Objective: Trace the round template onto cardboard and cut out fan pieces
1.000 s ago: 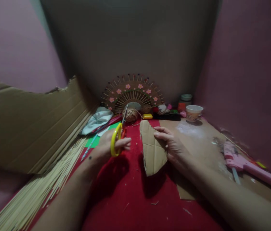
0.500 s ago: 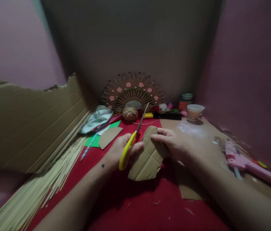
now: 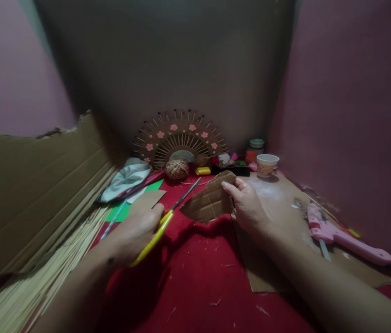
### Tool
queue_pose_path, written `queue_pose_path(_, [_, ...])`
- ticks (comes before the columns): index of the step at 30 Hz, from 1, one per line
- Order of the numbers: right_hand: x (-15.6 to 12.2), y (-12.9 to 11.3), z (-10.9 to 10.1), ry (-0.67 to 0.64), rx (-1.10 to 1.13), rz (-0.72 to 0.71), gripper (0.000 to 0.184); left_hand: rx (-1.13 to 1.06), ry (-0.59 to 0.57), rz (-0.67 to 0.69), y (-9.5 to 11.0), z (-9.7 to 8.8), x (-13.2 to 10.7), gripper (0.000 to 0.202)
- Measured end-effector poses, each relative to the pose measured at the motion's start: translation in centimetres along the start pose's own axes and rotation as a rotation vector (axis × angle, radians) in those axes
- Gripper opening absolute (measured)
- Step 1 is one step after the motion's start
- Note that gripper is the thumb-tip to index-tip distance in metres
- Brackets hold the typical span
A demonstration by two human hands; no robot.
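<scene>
Yellow-handled scissors (image 3: 154, 239) are gripped in my left hand (image 3: 141, 233), their blades together and pointing up and away to the right. My right hand (image 3: 251, 206) pinches a cut piece of brown cardboard (image 3: 209, 201) by its right end, thumb on top. The piece has a curved edge and is held above the red cloth (image 3: 198, 277), apart from the scissors' tip. Beyond my left hand lies a cardboard half-disc (image 3: 146, 202), partly hidden by the hand, on green paper (image 3: 119, 212).
Thin sticks (image 3: 52, 268) lie along the left beside a large cardboard sheet (image 3: 35, 199). At the back are a flowered stick fan (image 3: 181, 134), a twine ball (image 3: 177, 169) and a paper cup (image 3: 267, 165). A pink glue gun (image 3: 348, 238) rests on cardboard at right.
My left hand has drawn away to the left with the scissors. The cardboard piece, formerly near both hands, is now tilted and held by my right hand alone. The view has shifted slightly.
</scene>
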State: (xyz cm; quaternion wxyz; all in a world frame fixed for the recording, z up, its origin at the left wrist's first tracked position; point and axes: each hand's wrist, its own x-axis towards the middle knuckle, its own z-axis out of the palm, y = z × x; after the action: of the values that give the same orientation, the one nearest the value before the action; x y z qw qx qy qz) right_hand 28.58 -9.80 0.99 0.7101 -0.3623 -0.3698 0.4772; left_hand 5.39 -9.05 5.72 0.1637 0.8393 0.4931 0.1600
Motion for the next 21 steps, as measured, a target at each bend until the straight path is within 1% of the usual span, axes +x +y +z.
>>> queue_pose_path(3, [-0.2,0.1,0.0,-0.029,0.012,0.023,0.019,0.152,-0.181,-0.003,0.5,0.4,0.0,0.016])
queue_pose_path(5, [-0.4,0.0,0.2,-0.042,0.006,0.045,0.020,0.241,-0.245,-0.017,1.1,0.5,0.0,0.017])
queue_pose_path(7, [-0.6,0.0,0.3,-0.037,-0.006,0.051,0.020,0.306,-0.280,-0.022,1.6,0.6,0.0,0.017])
queue_pose_path(9, [-0.7,0.1,0.4,-0.034,-0.013,0.054,0.020,0.338,-0.294,-0.006,2.0,0.8,-0.1,0.016])
queue_pose_path(12, [-0.8,0.2,0.4,-0.058,-0.020,0.068,0.020,0.361,-0.282,0.026,2.2,1.2,-0.1,0.015])
queue_pose_path(15, [-0.9,0.2,0.5,-0.084,-0.029,0.077,0.019,0.385,-0.273,0.031,2.3,1.7,-0.1,0.014])
queue_pose_path(21, [-1.4,0.2,0.8,-0.082,-0.007,0.124,0.017,0.414,-0.297,0.046,2.4,2.5,0.1,0.008])
